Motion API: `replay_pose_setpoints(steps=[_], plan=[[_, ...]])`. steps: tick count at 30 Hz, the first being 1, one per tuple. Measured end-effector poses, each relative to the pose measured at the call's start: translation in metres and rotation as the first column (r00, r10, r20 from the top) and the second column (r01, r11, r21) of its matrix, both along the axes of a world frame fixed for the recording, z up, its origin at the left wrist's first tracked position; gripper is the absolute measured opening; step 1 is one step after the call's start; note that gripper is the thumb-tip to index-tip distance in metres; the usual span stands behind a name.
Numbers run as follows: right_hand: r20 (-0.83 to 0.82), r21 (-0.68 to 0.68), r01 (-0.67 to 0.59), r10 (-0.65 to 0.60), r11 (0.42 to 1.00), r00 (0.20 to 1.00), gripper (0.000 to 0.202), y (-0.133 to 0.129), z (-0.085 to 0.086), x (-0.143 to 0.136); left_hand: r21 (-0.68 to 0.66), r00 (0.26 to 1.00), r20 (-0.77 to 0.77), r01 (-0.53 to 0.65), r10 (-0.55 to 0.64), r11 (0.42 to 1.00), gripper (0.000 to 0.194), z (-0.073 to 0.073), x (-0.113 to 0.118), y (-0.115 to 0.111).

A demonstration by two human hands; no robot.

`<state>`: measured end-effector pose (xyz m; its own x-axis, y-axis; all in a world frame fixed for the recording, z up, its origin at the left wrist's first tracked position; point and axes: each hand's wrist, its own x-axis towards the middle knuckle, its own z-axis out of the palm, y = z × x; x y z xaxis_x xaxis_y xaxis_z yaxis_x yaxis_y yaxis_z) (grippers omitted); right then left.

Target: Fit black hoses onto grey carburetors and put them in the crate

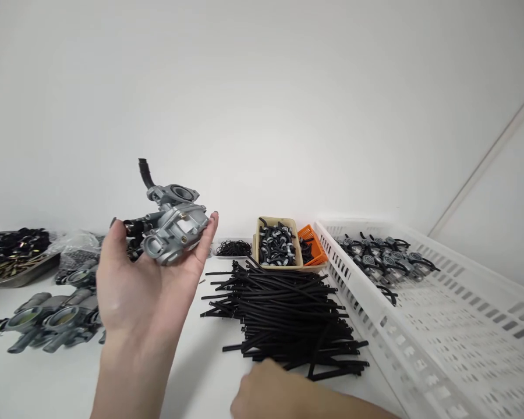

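Observation:
My left hand (pixel 144 279) is raised and closed around a grey metal carburetor (pixel 179 224), palm up, thumb on its left side. A short black hose (pixel 145 173) sticks up from the carburetor's top left. Low in the view, my right hand (pixel 275 396) shows only its back and is somewhat blurred; its fingers are hidden. It is at the near edge of a pile of black rubber hoses (pixel 283 308) lying on the white table. Whether it holds anything does not show.
More carburetors (pixel 61 317) stand at the left, near a metal tray (pixel 21 276) of dark parts and a plastic bag (pixel 76 250). Behind the hoses are a cream bin (pixel 255 256), an orange basket (pixel 318 247) and black rings (pixel 233 248). A white crate (pixel 358 308) holds several carburetors at the right.

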<state>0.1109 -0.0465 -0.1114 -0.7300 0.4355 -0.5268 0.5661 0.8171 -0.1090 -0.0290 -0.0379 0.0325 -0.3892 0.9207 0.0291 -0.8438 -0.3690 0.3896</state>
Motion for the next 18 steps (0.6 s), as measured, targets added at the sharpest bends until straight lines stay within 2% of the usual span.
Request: replay_pose_setpoints(steps=[2, 4, 6, 7, 9, 12, 15, 18], plan=[[-0.034, 0.078, 0.148, -0.146, 0.986, 0.989, 0.021, 0.003, 0.02, 0.021, -0.008, 1.0, -0.016, 0.003, -0.003, 1.0, 0.066, 0.001, -0.004, -0.003], [-0.196, 0.077, 0.403, -0.383, 0.912, 0.903, 0.018, 0.001, 0.03, 0.052, -0.022, 0.999, -0.029, 0.014, -0.015, 1.0, 0.063, 0.002, -0.008, -0.007], [-0.277, 0.048, 0.603, -0.569, 0.797, 0.774, 0.017, -0.007, 0.023, 0.083, -0.009, 0.999, -0.048, 0.001, -0.002, 1.0, 0.058, 0.003, -0.013, -0.012], [-0.28, 0.037, 0.651, -0.617, 0.759, 0.735, 0.022, -0.012, 0.014, 0.096, 0.007, 0.998, -0.064, -0.013, 0.014, 1.0, 0.054, 0.003, -0.015, -0.014], [-0.305, 0.027, 0.674, -0.636, 0.738, 0.709, 0.034, -0.022, -0.007, 0.115, 0.038, 0.994, -0.1, -0.044, 0.047, 0.998, 0.045, 0.002, -0.019, -0.018], [-0.383, 0.074, 0.631, -0.562, 0.772, 0.733, 0.04, -0.024, -0.026, 0.126, 0.025, 0.987, -0.137, -0.077, 0.08, 0.997, 0.035, 0.002, -0.024, -0.023], [-0.458, 0.15, 0.576, -0.459, 0.804, 0.761, 0.039, -0.015, -0.016, 0.128, -0.001, 0.981, -0.161, -0.114, 0.112, 0.994, 0.04, 0.002, -0.031, -0.026], [-0.588, 0.144, 0.596, -0.416, 0.79, 0.694, 0.036, -0.008, 0.011, 0.133, 0.074, 0.959, -0.23, -0.154, 0.167, 0.985, 0.055, -0.001, -0.039, -0.026]])
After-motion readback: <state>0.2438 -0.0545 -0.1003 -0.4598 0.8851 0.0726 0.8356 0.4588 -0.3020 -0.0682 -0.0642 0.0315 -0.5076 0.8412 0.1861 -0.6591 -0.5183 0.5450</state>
